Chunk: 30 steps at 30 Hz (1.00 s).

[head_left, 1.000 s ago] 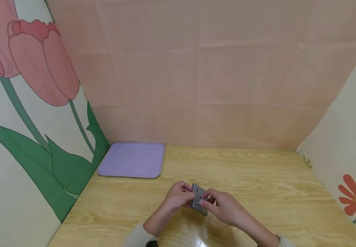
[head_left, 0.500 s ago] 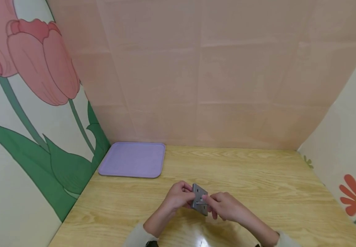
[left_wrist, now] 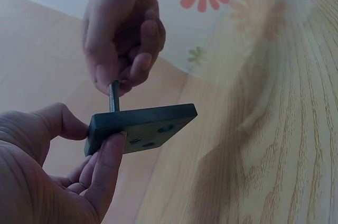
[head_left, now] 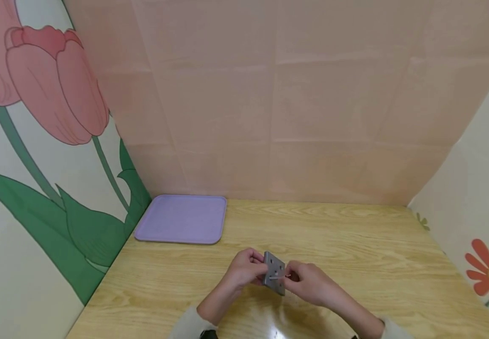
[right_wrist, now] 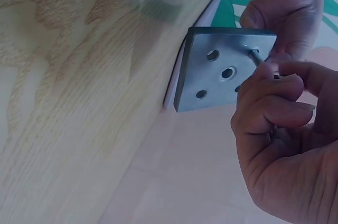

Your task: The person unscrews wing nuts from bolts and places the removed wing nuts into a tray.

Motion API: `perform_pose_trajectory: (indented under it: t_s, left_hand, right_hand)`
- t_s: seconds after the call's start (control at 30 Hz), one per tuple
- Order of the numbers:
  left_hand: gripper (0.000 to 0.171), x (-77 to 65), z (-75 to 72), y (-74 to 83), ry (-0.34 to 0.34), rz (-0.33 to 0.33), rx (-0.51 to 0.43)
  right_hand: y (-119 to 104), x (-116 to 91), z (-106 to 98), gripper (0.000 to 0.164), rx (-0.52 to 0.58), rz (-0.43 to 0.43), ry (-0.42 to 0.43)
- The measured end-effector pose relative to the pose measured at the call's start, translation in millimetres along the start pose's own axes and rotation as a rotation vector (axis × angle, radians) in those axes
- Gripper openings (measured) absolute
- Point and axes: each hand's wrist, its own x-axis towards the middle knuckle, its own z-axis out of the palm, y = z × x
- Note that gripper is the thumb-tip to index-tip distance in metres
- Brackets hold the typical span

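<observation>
A square grey metal plate [head_left: 272, 264] with several round holes is held tilted above the table, gripped along its left edge by my left hand [head_left: 243, 270]. Thumb and fingers press its two faces in the left wrist view. From a corner hole of the plate [right_wrist: 203, 71] sticks a thin metal screw [right_wrist: 255, 56], standing out from the face. Threads show on the screw [left_wrist: 114, 97] in the left wrist view. My right hand [head_left: 312, 285] pinches the screw's outer end between thumb and fingertips, which partly hide it.
A flat purple tray [head_left: 181, 220] lies at the back left of the wood-grain table [head_left: 346, 240]. Behind the table hangs a creased pinkish-brown sheet [head_left: 303, 103]. Flower-painted walls stand at both sides.
My right hand's fingers shift around the screw: first pinching, then extended alongside with the thumb forward, now curled and pinching its outer end. My left hand and the plate stay put.
</observation>
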Motion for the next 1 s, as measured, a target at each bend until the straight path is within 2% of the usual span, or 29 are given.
perform_pose_trajectory:
  t_s: [0.1, 0.3, 0.6, 0.73, 0.93, 1.0]
  left_hand:
    - [0.023, 0.4, 0.1, -1.1, -0.002, 0.007, 0.0]
    - [0.022, 1.7, 0.9, -4.6, 0.004, 0.01, 0.016]
    - [0.021, 0.0, -0.3, -3.5, 0.005, 0.016, 0.009]
    - [0.022, -1.0, -1.0, -2.0, 0.004, 0.015, 0.011]
    - [0.023, -1.5, -0.8, -0.5, 0.007, 0.005, 0.018]
    - [0.023, -1.3, -0.3, -0.6, 0.009, 0.006, 0.018]
  right_hand:
    - [-0.2, -1.1, 0.8, 0.014, -0.035, -0.061, 0.04]
    - [-1.8, -3.2, 2.6, 0.019, -0.098, -0.139, 0.112]
    - [-3.1, -4.6, 3.5, 0.019, -0.101, -0.13, 0.132]
    - [-2.9, -3.6, 3.1, 0.02, -0.068, -0.08, 0.095]
    - [-2.0, -0.3, 1.0, 0.049, 0.053, 0.058, 0.0]
    - [0.0, 0.5, 1.1, 0.053, 0.088, 0.086, -0.026]
